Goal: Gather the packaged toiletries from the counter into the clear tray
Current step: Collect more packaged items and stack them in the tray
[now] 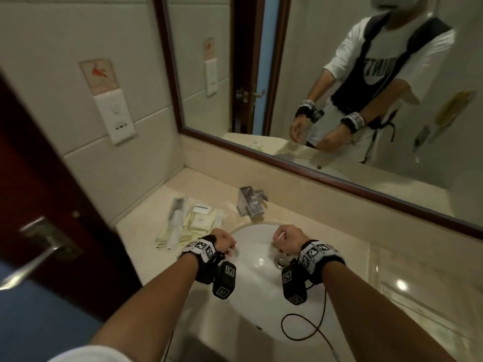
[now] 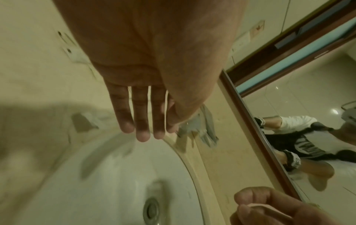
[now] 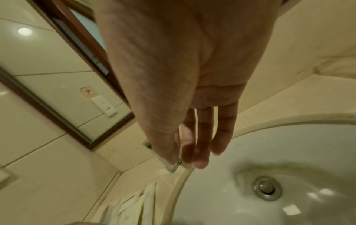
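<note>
Cream tiled wall [image 1: 86, 30] with switch plate [image 1: 115, 118]; wood-framed mirror [image 1: 339, 82] above beige stone desk [image 1: 407, 273]; white basin [image 1: 261, 296], chrome faucet [image 1: 252, 202], dark door [image 1: 44, 205] at left

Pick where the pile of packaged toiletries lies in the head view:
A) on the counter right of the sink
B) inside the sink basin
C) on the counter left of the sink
C: the packaged toiletries lie on the counter, left of the sink and the faucet.
</note>
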A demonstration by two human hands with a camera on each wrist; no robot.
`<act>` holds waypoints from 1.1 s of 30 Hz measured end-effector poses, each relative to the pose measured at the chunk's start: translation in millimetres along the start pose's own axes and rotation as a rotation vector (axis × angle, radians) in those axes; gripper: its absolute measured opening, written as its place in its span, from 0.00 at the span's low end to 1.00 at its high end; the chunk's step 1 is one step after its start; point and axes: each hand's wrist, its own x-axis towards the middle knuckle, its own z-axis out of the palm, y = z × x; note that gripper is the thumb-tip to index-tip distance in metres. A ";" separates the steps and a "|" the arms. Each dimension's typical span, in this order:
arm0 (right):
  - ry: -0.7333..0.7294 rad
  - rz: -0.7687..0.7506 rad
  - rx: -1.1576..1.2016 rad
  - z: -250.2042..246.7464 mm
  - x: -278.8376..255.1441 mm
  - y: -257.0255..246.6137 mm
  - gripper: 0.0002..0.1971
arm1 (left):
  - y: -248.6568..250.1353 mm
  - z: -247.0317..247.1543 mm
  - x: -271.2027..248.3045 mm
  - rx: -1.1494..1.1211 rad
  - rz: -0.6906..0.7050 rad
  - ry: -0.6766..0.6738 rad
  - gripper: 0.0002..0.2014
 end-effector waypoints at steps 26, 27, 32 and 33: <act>-0.173 -0.127 -0.261 149.6 116.0 -129.1 0.21 | -90.6 -168.3 68.3 -0.053 -0.129 0.061 0.10; -0.192 -0.136 -0.299 153.2 122.7 -132.8 0.22 | -91.2 -169.8 71.3 -0.057 -0.121 0.065 0.10; -0.201 -0.159 -0.437 171.6 154.6 -146.3 0.29 | -96.3 -176.5 91.1 -0.120 -0.089 0.082 0.10; -0.190 -0.165 -0.442 175.5 160.0 -146.8 0.30 | -95.1 -177.0 92.7 -0.143 -0.091 0.085 0.08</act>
